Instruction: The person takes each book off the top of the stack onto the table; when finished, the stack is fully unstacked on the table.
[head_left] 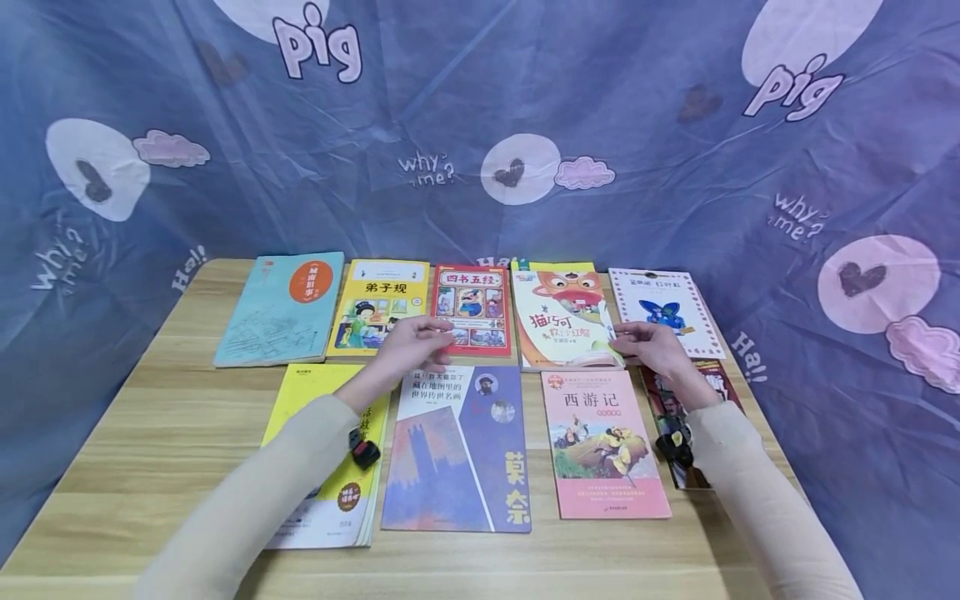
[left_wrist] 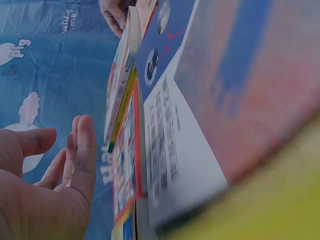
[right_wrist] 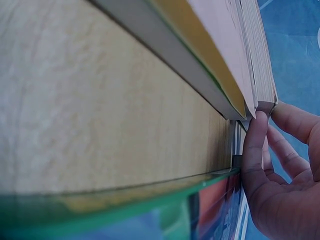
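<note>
My right hand (head_left: pixel 656 354) is at the right edge of a white and orange book with a cartoon cat cover (head_left: pixel 558 321). In the right wrist view its thumb and fingers pinch the corner of that thick book (right_wrist: pixel 262 60). My left hand (head_left: pixel 416 342) holds nothing and hovers over the lower left of a red comic-style book (head_left: pixel 480 287), fingers loosely bent and thumb apart in the left wrist view. Nearest to that hand are a yellow book (head_left: pixel 386 287) with a cartoon figure and a purple-blue book (head_left: pixel 450 467) with a tower on its cover.
A teal book (head_left: pixel 281 312) lies at the back left and a white book with a blue butterfly (head_left: pixel 663 312) at the back right. In front are another yellow book (head_left: pixel 307 396), a pink book (head_left: pixel 603 450) and a dark book (head_left: pixel 701 483) partly under my right wrist. Blue cloth hangs behind the wooden table (head_left: pixel 150 433).
</note>
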